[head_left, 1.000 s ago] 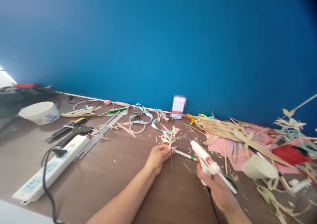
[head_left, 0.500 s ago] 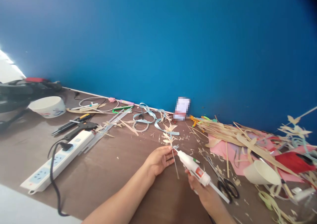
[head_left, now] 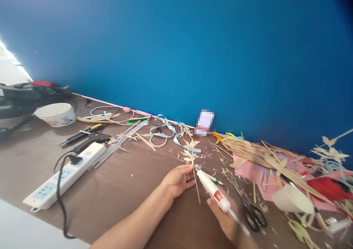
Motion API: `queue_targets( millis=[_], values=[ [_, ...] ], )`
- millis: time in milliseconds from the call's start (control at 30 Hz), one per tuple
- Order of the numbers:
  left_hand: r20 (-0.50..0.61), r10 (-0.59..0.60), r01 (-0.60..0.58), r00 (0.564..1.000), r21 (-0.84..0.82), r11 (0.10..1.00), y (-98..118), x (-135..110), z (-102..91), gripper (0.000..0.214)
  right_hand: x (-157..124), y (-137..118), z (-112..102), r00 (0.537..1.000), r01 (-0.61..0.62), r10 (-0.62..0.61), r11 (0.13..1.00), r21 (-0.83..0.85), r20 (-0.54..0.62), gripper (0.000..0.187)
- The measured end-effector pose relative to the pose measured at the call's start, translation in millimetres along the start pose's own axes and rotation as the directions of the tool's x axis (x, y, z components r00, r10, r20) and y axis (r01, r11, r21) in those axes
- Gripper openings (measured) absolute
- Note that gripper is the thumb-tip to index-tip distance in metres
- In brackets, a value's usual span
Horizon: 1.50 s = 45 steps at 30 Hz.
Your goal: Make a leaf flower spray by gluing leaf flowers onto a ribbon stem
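Note:
My left hand [head_left: 177, 181] pinches the thin stems of a pale straw flower [head_left: 191, 154] between thumb and fingers. Its stem ends hang below the fingertips. My right hand [head_left: 226, 217] is wrapped round a white glue gun [head_left: 213, 191], whose nozzle points up and left. The tip is close to a greyish scrap [head_left: 198, 166] beside the stem; whether they touch I cannot tell. A glue stick [head_left: 239, 222] sticks out of the gun's rear. Right of the gun lie black-handled scissors [head_left: 255, 216], and a green-and-white pen [head_left: 216, 180] is partly behind it.
At left lie a power strip [head_left: 66, 179] with a plugged-in cord, a black glue gun [head_left: 91, 141] and a paper bowl [head_left: 56, 115]. Curled blue ribbon [head_left: 176, 140] is by the wall. Straw strips [head_left: 245, 148], pink paper [head_left: 264, 186] and a white cup [head_left: 292, 199] clutter the right.
The glue gun has turned slightly, its rear end shifting left and down, with its tip still near the flower stem. My left hand keeps its pinch. The whole view has shifted a little.

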<state>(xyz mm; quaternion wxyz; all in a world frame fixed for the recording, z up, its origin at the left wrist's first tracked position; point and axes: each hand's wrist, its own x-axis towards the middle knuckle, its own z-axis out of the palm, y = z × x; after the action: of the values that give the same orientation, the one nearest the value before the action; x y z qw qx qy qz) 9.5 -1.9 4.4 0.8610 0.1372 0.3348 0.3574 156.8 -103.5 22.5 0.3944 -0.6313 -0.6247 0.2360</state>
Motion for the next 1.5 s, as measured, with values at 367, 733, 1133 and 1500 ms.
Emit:
queue_targets(
  millis=[367,733,1133,1500],
  values=[
    [0.017,-0.016,0.016,1.000,0.020,1.000,-1,2,-1.5,0.006,9,2,-21,0.884,0.464,-0.388,0.662,-0.588,0.261,0.012],
    [0.000,-0.007,0.007,1.000,0.022,1.000,0,0,-0.9,0.009,4,4,-27,0.873,0.477,-0.433,0.661,-0.579,0.225,0.035],
    [0.029,-0.020,0.020,0.999,0.022,1.000,0,-1,0.1,0.006,10,6,-22,0.883,0.466,-0.389,0.657,-0.592,0.263,0.036],
    [0.050,-0.022,0.021,0.999,0.035,0.999,0,-2,-0.3,0.007,7,4,-23,0.891,0.450,-0.373,0.659,-0.603,0.257,0.038]
  ],
)
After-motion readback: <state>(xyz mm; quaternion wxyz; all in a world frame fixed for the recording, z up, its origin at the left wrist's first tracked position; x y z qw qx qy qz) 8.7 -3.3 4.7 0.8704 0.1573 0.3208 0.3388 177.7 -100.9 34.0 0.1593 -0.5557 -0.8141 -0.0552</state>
